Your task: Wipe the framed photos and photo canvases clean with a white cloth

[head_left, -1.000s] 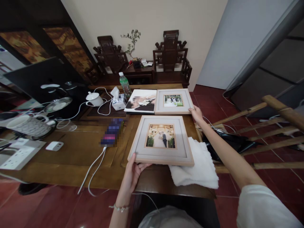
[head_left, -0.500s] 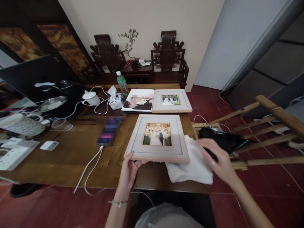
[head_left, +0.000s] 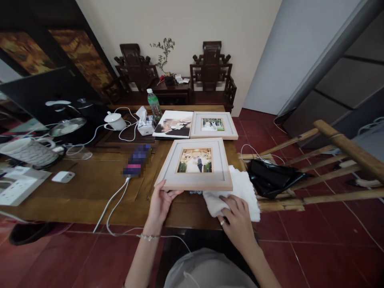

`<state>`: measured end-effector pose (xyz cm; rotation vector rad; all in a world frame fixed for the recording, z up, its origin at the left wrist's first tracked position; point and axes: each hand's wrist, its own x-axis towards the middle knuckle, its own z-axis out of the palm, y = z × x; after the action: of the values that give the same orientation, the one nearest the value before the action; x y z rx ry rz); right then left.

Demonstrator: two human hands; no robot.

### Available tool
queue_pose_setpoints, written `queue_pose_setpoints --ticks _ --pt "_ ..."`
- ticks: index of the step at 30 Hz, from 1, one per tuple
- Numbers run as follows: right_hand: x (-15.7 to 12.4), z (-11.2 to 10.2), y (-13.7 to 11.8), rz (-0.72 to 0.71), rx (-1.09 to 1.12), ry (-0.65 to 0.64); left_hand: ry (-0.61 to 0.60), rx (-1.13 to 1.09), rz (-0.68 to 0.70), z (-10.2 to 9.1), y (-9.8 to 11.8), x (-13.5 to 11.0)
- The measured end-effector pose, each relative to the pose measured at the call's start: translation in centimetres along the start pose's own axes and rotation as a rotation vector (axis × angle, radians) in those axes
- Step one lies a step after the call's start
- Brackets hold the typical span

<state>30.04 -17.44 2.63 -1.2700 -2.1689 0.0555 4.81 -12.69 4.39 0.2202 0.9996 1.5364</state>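
A light wooden picture frame (head_left: 195, 164) holds a small photo of a couple inside a wide pale mat. Its near edge is raised off the table by my left hand (head_left: 161, 202), with the thumb on the front left corner and the fingers underneath. A white towel (head_left: 247, 192) lies at the table's right edge, partly under the frame. My right hand (head_left: 238, 220) is on the towel's near side, its curled fingers gripping the cloth. Behind stand a second framed photo (head_left: 229, 125) and a white-covered photo album (head_left: 177, 117), lying flat side by side.
To the left lie a phone (head_left: 136, 161) on a white cable and a white charger (head_left: 63, 177). Farther back are a tissue box (head_left: 146, 127), a green bottle (head_left: 154, 105) and a lidded cup (head_left: 115, 121). A bamboo chair (head_left: 348, 144) with a black bag (head_left: 270, 178) stands right.
My right hand has moved left and down from beside the towel onto its near part, and now grips it. The left hand still holds the frame up.
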Motion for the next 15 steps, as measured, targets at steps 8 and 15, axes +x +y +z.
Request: queue_pose_setpoints --ticks 8,15 --pt "-3.9 -7.8 4.1 0.239 0.369 0.284 -0.028 0.034 -0.003 0.5 -0.6 0.3" --pt "-2.9 -11.2 7.4 0.837 0.713 0.826 -0.064 0.053 -0.082 0.0 -0.8 0.9"
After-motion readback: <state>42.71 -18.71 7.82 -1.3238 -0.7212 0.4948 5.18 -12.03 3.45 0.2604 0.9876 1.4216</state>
